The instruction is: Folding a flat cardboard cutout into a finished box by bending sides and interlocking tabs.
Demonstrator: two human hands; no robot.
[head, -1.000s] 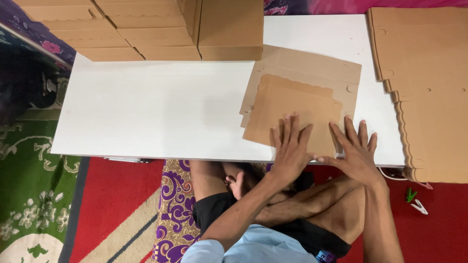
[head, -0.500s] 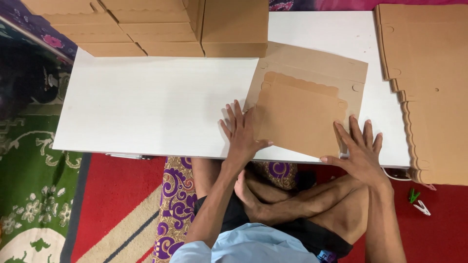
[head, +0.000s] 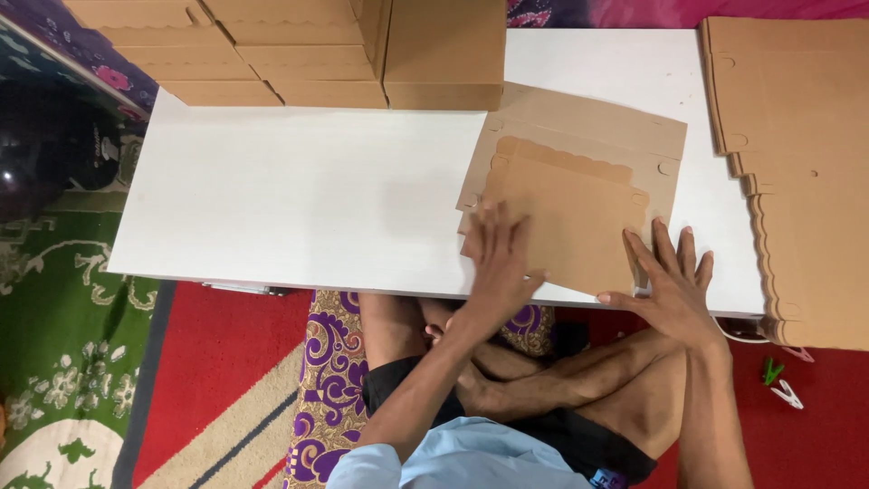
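Observation:
A flat brown cardboard box blank [head: 579, 172] lies on the white table [head: 299, 195], its near flap folded over onto itself. My left hand [head: 501, 258] lies flat, fingers spread, on the flap's left near corner; it is motion-blurred. My right hand [head: 670, 276] presses flat with fingers apart on the flap's right near corner at the table's front edge. Neither hand grips anything.
Assembled brown boxes [head: 299, 50] are stacked along the table's far left. A pile of flat blanks [head: 797, 172] overhangs the right end. Two clothespins [head: 778, 385] lie on the red patterned carpet [head: 217, 380]. My crossed legs sit under the table.
My left hand slid from the flap's middle out to its left edge on the table, then back right onto the flap's left corner. My right hand stayed put.

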